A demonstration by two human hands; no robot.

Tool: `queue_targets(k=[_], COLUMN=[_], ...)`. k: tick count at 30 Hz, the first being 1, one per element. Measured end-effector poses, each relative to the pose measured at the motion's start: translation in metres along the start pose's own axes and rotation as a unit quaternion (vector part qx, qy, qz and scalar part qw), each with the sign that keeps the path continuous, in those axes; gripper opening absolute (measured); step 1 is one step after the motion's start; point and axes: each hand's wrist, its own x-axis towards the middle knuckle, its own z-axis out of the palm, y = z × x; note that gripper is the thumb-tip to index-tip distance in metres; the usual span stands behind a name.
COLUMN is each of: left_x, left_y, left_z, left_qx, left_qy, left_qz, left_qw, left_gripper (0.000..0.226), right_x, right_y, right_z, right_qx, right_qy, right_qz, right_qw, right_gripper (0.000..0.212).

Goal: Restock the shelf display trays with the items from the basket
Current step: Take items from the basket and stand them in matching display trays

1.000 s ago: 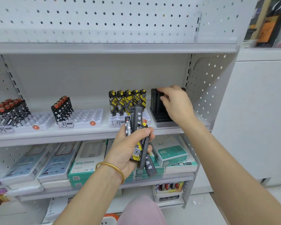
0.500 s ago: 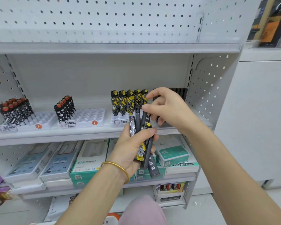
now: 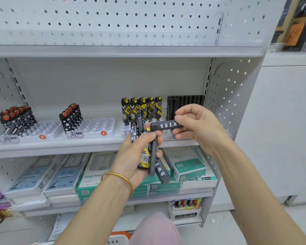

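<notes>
**Drawing one item from the bundle.** The right hand [image 3: 200, 128] is pinching a black lighter [image 3: 166, 125] by one end and holding it level, just beside the bundle of lighters [image 3: 162, 173] that the left hand [image 3: 136, 156] is gripping. The lighter should be turned upright, then lowered beside the row of black lighters [image 3: 185, 103] at the right end of the middle shelf [image 3: 60, 147]. Free slots are probably at the front, but the hand is hiding them. Half a second earlier the right hand was only reaching into the bundle; now the lighter is coming free.
</notes>
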Motion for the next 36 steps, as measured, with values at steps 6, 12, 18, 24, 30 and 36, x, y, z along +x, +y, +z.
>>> queue_targets(k=[6,12,18,24,30,36], left_x=[0.003,0.004,0.008,0.011,0.011,0.011], left_y=[0.005,0.008,0.010,0.003,-0.001,-0.004], left_z=[0.001,0.005,0.011,0.010,0.007,0.008], left_qx=[0.006,-0.009,-0.014,-0.016,-0.002,-0.004], left_qy=[0.004,0.004,-0.005,-0.010,-0.022,-0.024], left_qz=[0.009,0.012,0.010,-0.006,-0.010,-0.018], left_qw=[1.000,1.000,1.000,1.000,1.000,1.000], left_gripper=[0.018,0.026,0.026,0.028,0.033,0.033], right_x=[-0.006,-0.005,0.015,0.046,0.048,0.053], right_y=[0.000,0.006,0.002,0.004,0.012,0.017], right_z=[-0.002,0.003,-0.004,-0.021,-0.024,-0.022], right_qx=[-0.155,-0.399,-0.416,-0.386,-0.427,-0.462], right_qy=[-0.087,-0.049,0.062,0.068,0.063,0.070], right_qz=[-0.046,-0.177,-0.198,-0.133,-0.166,-0.211], right_qw=[0.983,0.898,0.885,0.910,0.887,0.859], right_gripper=[0.018,0.023,0.021,0.030,0.052,0.049])
